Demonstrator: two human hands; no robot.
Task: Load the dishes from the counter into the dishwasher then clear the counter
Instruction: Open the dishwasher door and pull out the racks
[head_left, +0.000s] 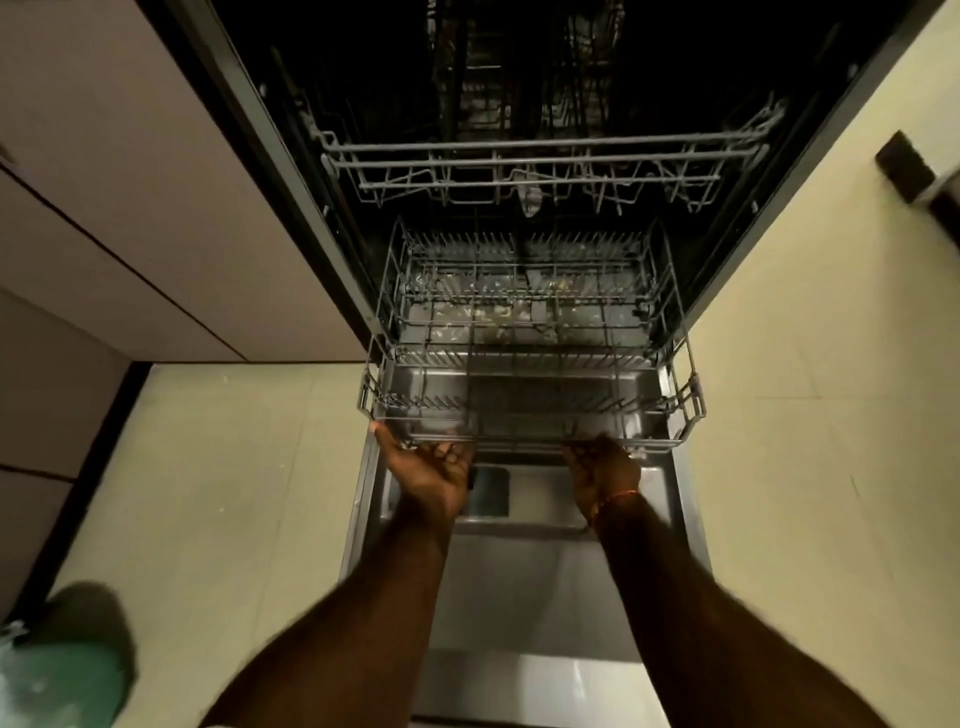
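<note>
The dishwasher stands open in front of me, its steel door (524, 587) folded down flat. The grey wire lower rack (680, 405) is partly drawn out over the door and holds no dishes. My left hand (431, 467) and my right hand (605, 470) are both palm up under the rack's front rail, fingers curled up round the wire. The upper rack (519, 166) sits inside the dark tub, bare as far as I can see. No dishes or counter are in view.
Beige cabinet fronts (130, 218) run along the left of the dishwasher. Pale floor tiles (234, 467) lie on both sides of the door. A green bin (62, 670) with a clear liner stands at bottom left. A dark object (904, 166) lies at the right edge.
</note>
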